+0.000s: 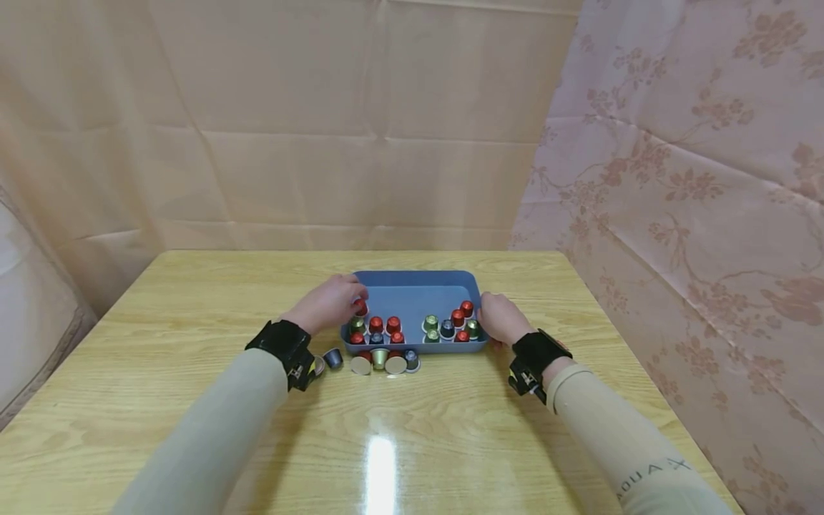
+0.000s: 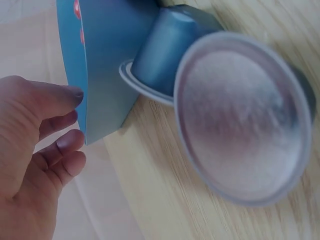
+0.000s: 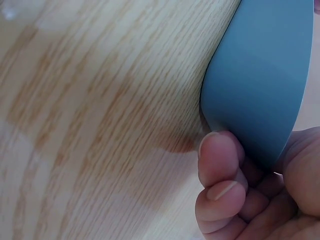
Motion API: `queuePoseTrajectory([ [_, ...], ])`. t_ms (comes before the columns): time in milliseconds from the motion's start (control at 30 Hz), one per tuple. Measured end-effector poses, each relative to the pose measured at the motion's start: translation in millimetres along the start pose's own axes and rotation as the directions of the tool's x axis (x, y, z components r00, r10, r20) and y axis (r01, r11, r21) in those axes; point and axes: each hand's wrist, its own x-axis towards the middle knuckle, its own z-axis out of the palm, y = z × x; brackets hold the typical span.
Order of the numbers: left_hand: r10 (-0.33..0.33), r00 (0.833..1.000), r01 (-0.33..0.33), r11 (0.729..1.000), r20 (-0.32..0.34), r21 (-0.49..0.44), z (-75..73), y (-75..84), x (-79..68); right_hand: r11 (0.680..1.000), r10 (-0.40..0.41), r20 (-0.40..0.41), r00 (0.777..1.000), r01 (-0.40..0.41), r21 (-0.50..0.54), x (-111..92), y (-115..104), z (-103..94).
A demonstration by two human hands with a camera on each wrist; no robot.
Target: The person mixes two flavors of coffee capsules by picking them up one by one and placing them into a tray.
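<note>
A blue tray [image 1: 412, 277] stands on the wooden table with red, green and dark blue coffee capsules in two groups toward its near side. My left hand [image 1: 331, 302] reaches over the tray's left end, beside a red capsule [image 1: 360, 308]. In the left wrist view its bent fingers [image 2: 70, 142] stand apart from one another at the tray rim, with nothing visible between them. My right hand [image 1: 505, 318] grips the tray's right end. In the right wrist view, curled fingers [image 3: 218, 157] lie against the outside of the tray wall [image 3: 255, 85].
In front of the tray lie several capsules, including a green one [image 1: 380, 358] and one showing its pale lid [image 1: 361, 365]. A dark blue capsule [image 1: 332, 358] lies by the left wrist. A beige curtain [image 1: 322, 143] hangs behind the table [image 1: 412, 443], a floral one [image 1: 695, 179] at the right.
</note>
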Motion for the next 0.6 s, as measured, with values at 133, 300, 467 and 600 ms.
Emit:
queuePoseTrajectory([
  [133,-0.045,0.999,0.045,0.999,0.001,-0.02,-2.0,-1.3,-4.0,1.0,-0.001,0.003,1.0,0.001,0.009,0,0,-0.5],
  [300,-0.126,0.992,0.127,0.991,0.023,-0.052,-3.5,-1.7,-10.5,1.0,0.004,0.009,1.0,-0.004,0.017,0,0,-0.7],
  [467,-0.229,0.971,0.236,0.965,0.075,-0.11,-0.5,-0.9,-16.0,1.0,0.001,0.009,1.0,-0.002,0.023,-1,0,0.1],
  [600,-0.305,0.947,0.32,0.93,0.106,-0.182,-0.1,0.9,-21.2,1.0,0.006,0.011,1.0,-0.006,0.029,0,0,-0.5],
])
